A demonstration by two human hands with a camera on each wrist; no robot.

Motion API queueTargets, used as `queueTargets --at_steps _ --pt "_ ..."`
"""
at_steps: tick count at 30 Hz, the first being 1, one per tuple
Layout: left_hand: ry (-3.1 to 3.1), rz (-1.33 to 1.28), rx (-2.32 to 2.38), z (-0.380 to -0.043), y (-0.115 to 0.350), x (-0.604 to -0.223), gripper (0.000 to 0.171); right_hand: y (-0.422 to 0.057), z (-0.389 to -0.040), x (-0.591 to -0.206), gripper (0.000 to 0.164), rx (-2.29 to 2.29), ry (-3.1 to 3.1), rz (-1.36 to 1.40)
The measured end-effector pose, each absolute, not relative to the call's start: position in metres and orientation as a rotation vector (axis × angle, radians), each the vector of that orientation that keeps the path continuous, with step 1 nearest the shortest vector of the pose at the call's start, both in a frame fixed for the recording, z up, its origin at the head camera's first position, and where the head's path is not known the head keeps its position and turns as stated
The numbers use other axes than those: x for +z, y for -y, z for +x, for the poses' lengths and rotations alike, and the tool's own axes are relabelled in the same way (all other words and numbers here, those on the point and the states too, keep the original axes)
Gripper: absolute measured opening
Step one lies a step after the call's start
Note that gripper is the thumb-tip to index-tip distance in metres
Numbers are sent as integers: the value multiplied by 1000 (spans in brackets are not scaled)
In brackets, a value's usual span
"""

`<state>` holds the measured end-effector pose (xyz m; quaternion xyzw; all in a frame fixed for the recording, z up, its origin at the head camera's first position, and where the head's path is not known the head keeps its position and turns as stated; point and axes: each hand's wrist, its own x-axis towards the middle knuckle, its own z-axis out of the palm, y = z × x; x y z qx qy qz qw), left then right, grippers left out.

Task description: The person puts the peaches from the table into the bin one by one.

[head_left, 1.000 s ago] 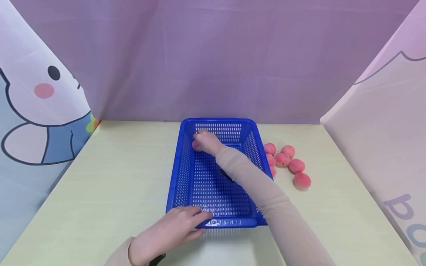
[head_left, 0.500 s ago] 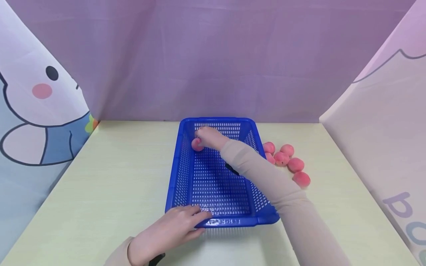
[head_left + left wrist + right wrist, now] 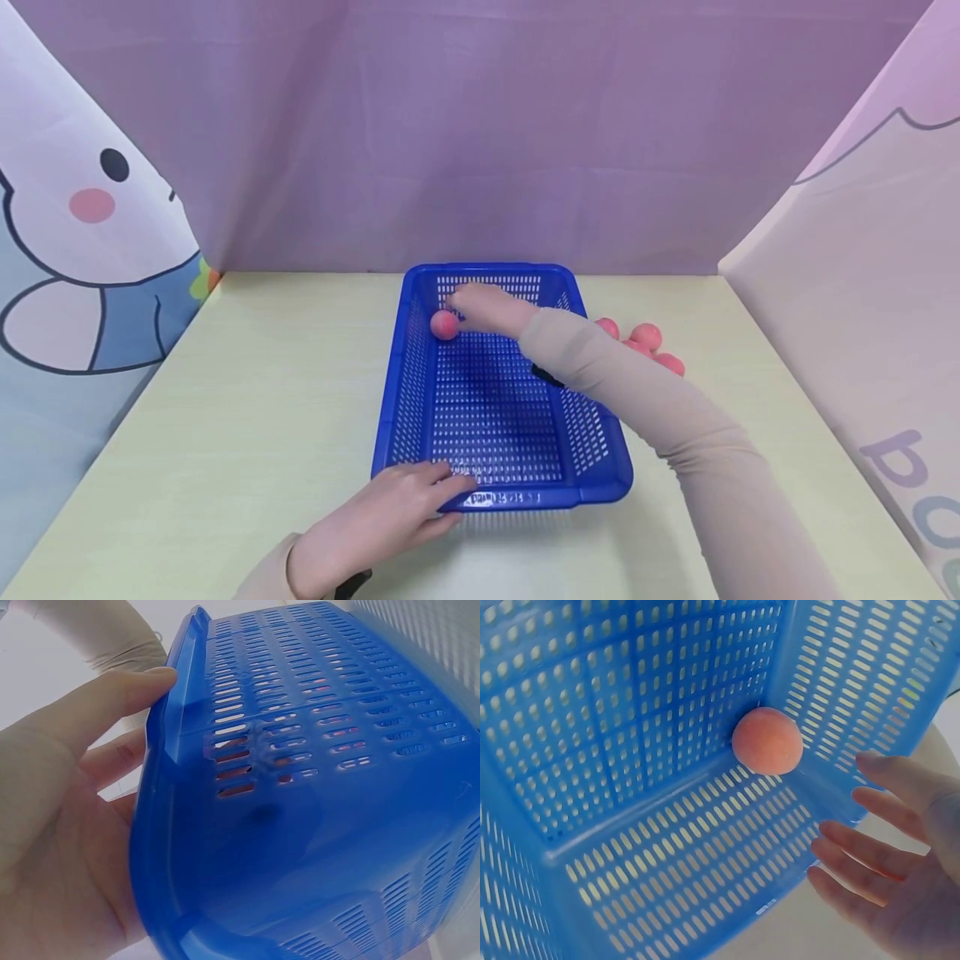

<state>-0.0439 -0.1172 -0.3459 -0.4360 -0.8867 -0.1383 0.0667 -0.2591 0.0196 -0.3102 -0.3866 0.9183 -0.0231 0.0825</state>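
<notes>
A blue perforated plastic basket (image 3: 617,462) stands on the table in the head view. My left hand (image 3: 393,510) holds its near rim at the left corner; in the left wrist view the thumb (image 3: 142,684) lies against the rim's outside and the other fingers are partly hidden behind it. A pink peach (image 3: 444,325) sits inside, in the far left corner. Just right of it is my right hand (image 3: 491,308), free of the fruit. The right wrist view has the peach (image 3: 767,741) apart from that hand's spread fingers (image 3: 870,851).
Several more peaches (image 3: 647,337) lie on the table right of the basket, partly covered by the right sleeve (image 3: 645,400). A purple cloth (image 3: 480,142) hangs behind the pale table (image 3: 262,400), and printed cloths flank both sides.
The right hand has let go of the peach and drawn off to the right; the peach stays in the basket's far left corner. The left hand keeps its place on the rim.
</notes>
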Motion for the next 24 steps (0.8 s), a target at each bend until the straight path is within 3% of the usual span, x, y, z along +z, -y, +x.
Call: queueTargets --at_steps 10,24 --pt "2689 -1316 -431 -43 118 -344 27 -35 -245 -295 39 46 -2709 -1160" --pt "2638 -1319 -416 -43 119 -347 27 -58 -225 -278 40 255 -2708 -1312"
